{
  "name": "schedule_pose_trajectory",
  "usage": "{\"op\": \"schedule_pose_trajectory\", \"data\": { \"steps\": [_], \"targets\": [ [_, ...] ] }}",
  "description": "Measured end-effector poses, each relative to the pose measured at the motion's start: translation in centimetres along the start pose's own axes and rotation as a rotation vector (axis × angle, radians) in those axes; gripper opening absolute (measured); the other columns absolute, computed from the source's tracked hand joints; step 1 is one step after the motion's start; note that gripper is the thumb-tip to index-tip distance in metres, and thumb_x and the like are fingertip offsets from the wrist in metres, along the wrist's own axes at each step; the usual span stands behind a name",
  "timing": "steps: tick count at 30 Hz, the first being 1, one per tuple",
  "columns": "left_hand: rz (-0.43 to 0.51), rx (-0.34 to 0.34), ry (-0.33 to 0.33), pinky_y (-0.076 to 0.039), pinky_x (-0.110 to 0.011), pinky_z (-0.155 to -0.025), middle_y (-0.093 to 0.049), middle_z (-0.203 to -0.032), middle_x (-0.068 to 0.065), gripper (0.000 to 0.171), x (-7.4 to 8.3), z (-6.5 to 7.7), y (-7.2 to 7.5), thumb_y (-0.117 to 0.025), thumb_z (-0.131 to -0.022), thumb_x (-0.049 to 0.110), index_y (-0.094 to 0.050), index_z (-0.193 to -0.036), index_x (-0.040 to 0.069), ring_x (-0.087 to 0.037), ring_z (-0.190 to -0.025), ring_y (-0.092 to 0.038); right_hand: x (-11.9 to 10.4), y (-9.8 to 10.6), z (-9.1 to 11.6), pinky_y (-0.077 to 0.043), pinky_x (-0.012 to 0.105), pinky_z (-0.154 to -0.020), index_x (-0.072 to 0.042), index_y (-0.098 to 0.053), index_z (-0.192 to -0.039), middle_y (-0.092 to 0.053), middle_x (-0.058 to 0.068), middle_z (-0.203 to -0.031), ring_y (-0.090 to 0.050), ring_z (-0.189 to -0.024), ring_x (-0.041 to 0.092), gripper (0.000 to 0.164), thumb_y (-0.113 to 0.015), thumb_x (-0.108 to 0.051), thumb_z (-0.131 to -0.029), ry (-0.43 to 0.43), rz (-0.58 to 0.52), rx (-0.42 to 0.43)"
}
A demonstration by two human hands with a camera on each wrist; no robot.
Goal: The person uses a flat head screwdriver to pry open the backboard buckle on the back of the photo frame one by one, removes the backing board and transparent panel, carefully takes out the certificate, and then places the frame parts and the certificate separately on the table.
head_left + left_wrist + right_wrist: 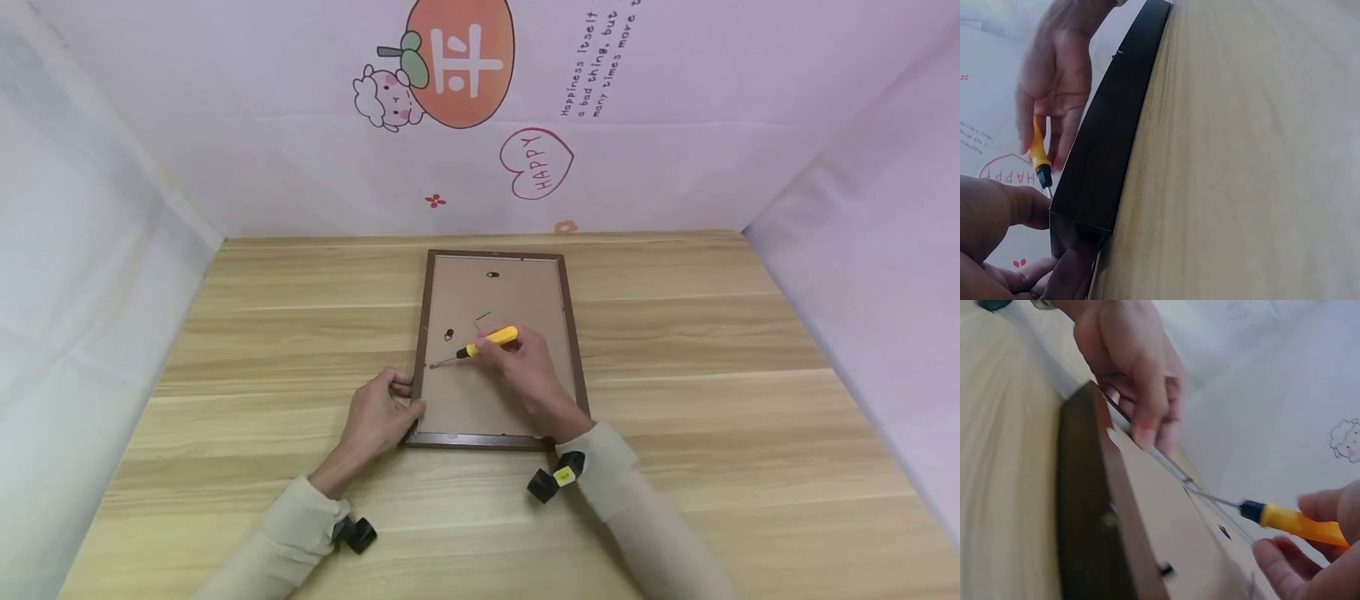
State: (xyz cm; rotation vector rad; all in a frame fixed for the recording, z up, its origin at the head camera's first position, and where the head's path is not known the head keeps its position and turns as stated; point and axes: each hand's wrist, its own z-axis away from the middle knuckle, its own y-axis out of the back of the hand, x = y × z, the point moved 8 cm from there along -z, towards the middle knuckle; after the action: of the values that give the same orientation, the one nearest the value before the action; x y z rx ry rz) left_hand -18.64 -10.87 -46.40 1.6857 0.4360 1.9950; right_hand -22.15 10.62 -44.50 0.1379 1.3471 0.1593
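A picture frame [480, 441] with a dark brown rim lies back side up on the table, its tan backing board [468, 404] showing. My left hand [378, 414] grips the rim near the lower left corner, thumb on top. In the left wrist view, fingers [1075, 269] curl round the frame's corner. My right hand [531, 373] holds a screwdriver [501, 335] by its yellow handle above the board. Its metal shaft points left, and the tip is at the board's left edge, by a small dark tab, also seen in the right wrist view.
Two small black hanging hooks [492, 274] [449, 334] sit on the backing board, with a thin dark line between them and the right hand. Small dark tabs dot the rim's inner edge. The wood-grain table [712, 358] meets a printed white cloth [300, 167] behind.
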Motion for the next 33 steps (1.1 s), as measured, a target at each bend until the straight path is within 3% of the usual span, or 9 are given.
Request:
{"op": "schedule_pose_trajectory", "data": {
  "steps": [9,14,18,20,23,28,31,33],
  "targets": [
    [-0.008,-0.003,0.004,-0.055,-0.024,-0.059,-0.068,-0.104,-0.012,0.034,0.0,0.0,0.1,-0.071,-0.083,0.011,-0.061,-0.114,0.002,-0.014,-0.073,-0.065,-0.2,2.9,0.1,-0.049,0.028,-0.079,-0.013,-0.073,-0.106,-0.064,0.008,-0.109,-0.054,-0.095,0.022,0.024,-0.077,-0.024,-0.085,0.006,0.150,-0.070],
    [-0.003,-0.010,0.010,-0.055,-0.024,-0.061,-0.068,-0.103,-0.012,0.033,0.1,0.1,0.1,-0.071,-0.083,0.011,-0.061,-0.114,0.002,-0.014,-0.074,-0.065,-0.1,5.5,0.2,-0.048,0.025,-0.074,-0.007,-0.071,-0.112,-0.063,0.010,-0.110,-0.053,-0.092,0.022,0.033,-0.077,-0.025,-0.085,0.000,0.153,-0.042],
    [-0.008,-0.008,0.010,-0.054,-0.024,-0.061,-0.068,-0.103,-0.011,0.033,0.1,0.0,0.0,-0.070,-0.083,0.011,-0.061,-0.113,0.003,-0.014,-0.074,-0.065,0.1,8.9,0.2,-0.050,0.028,-0.080,-0.004,-0.068,-0.116,-0.062,0.005,-0.107,-0.054,-0.093,0.019,0.040,-0.078,-0.027,-0.085,-0.010,0.113,0.004],
    [-0.010,-0.009,0.008,-0.054,-0.024,-0.061,-0.068,-0.104,-0.011,0.033,0.1,-0.1,0.0,-0.070,-0.083,0.011,-0.061,-0.113,0.003,-0.014,-0.075,-0.065,0.1,11.0,0.2,-0.051,0.032,-0.087,-0.006,-0.069,-0.113,-0.065,-0.001,-0.103,-0.058,-0.093,0.015,0.037,-0.078,-0.028,-0.085,-0.009,0.066,0.033],
    [-0.010,-0.009,0.010,-0.054,-0.024,-0.062,-0.068,-0.104,-0.011,0.033,0.1,-0.1,-0.1,-0.070,-0.082,0.012,-0.061,-0.113,0.003,-0.014,-0.075,-0.065,0.2,14.6,0.2,-0.055,0.028,-0.091,-0.011,-0.071,-0.103,-0.070,-0.007,-0.095,-0.067,-0.089,0.008,0.022,-0.078,-0.023,-0.085,0.006,-0.090,0.072],
    [-0.009,-0.006,0.020,-0.054,-0.024,-0.062,-0.068,-0.104,-0.010,0.033,0.1,0.0,0.0,-0.071,-0.082,0.013,-0.062,-0.112,0.004,-0.014,-0.075,-0.065,1.7,20.2,0.3,-0.057,0.020,-0.083,-0.011,-0.073,-0.093,-0.072,-0.003,-0.091,-0.073,-0.082,0.007,0.011,-0.076,-0.005,-0.084,0.049,-0.403,0.173],
    [-0.013,-0.002,0.020,-0.054,-0.024,-0.062,-0.069,-0.104,-0.010,0.033,0.1,0.0,0.1,-0.071,-0.082,0.013,-0.062,-0.112,0.004,-0.015,-0.075,-0.065,3.5,22.9,0.4,-0.058,0.021,-0.080,-0.009,-0.074,-0.091,-0.073,-0.002,-0.087,-0.073,-0.078,0.008,0.011,-0.075,-0.001,-0.084,0.030,-0.466,0.260],
    [-0.015,0.000,0.020,-0.054,-0.024,-0.062,-0.069,-0.104,-0.010,0.033,0.1,0.0,0.1,-0.071,-0.082,0.013,-0.062,-0.112,0.004,-0.015,-0.075,-0.065,4.8,24.3,0.5,-0.058,0.019,-0.079,-0.010,-0.073,-0.091,-0.072,-0.004,-0.087,-0.073,-0.078,0.007,0.011,-0.076,-0.003,-0.083,-0.003,-0.433,0.318]
  ]
}}
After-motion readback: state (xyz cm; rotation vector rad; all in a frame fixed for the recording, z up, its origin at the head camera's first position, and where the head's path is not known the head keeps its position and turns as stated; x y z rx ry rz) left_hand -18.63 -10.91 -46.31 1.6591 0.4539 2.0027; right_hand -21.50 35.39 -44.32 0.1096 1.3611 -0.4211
